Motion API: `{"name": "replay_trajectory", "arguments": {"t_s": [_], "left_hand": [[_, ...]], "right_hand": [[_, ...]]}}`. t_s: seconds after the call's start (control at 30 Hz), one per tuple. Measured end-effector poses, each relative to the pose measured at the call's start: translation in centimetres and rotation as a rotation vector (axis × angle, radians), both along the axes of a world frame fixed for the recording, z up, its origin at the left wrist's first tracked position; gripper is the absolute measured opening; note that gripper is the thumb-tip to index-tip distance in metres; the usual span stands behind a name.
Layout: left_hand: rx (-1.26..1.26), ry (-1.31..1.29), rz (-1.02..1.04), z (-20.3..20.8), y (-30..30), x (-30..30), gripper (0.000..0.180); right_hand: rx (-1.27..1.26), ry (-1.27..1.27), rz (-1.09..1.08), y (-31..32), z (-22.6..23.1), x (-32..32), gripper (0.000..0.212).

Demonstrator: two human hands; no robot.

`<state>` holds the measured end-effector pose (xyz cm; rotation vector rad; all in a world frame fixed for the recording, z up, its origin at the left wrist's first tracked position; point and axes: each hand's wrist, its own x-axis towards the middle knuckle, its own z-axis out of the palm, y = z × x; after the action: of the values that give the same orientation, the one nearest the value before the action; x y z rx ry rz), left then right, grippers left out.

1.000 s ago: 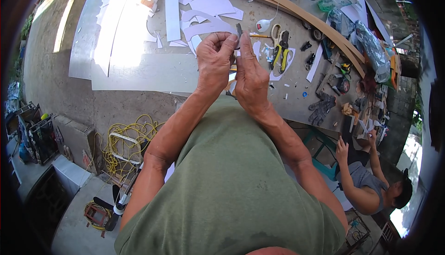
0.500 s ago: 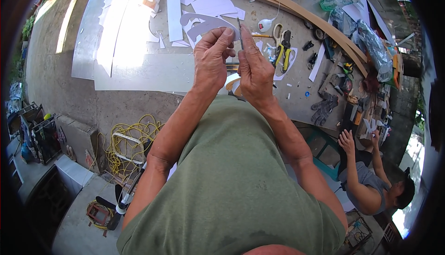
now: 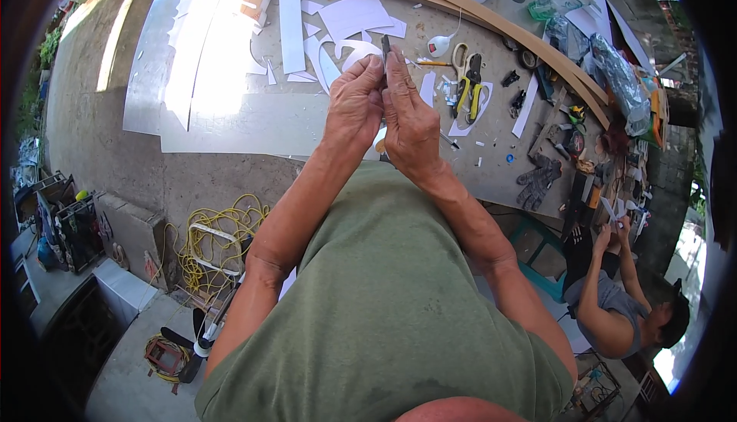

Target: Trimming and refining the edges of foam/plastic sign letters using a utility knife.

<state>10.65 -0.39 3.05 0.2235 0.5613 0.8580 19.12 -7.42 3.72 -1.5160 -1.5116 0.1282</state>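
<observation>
A grey worktable (image 3: 484,173) has its near edge just beyond the person's olive-green shirt (image 3: 376,284). To the left, a shiny, smooth silvery sheet (image 3: 246,126) leaves a broad, clear stretch beside the left hand (image 3: 357,107). Room is tighter on the right, where yellow-handled dark pliers (image 3: 470,88), beige-handled scissors (image 3: 460,57) and a yellow pencil (image 3: 434,63) lie near the right hand (image 3: 412,115). Farther off, long curved brown strips (image 3: 461,8) cross the table from left to right.

The silvery sheet runs out of view at the far side, and glare washes out part of it. The fingers cover the contact between the work and the narrow dark flat tool (image 3: 386,41), whose lower part is hidden.

The left thumb and fingertips are pinched together on the near end of a thin curved white piece (image 3: 358,51), raised over the table among flat white offcuts. The right hand's extended fingers and thumb close around the tool, its tip pointing away from the person, just beside the left fingertips.
</observation>
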Motion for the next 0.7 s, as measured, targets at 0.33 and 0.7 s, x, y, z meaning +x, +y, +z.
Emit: {"name": "replay_trajectory", "arguments": {"t_s": [0.33,0.7], "left_hand": [[0.050,0.055,-0.025,-0.5,0.5,0.0,0.017],[0.599,0.618,-0.529,-4.0,-1.4,-3.1,0.014]], "right_hand": [[0.040,-0.062,-0.060,-0.9,-0.8,0.0,0.068],[-0.351,-0.319,-0.379,-11.3,-7.9,10.6,0.035]]}}
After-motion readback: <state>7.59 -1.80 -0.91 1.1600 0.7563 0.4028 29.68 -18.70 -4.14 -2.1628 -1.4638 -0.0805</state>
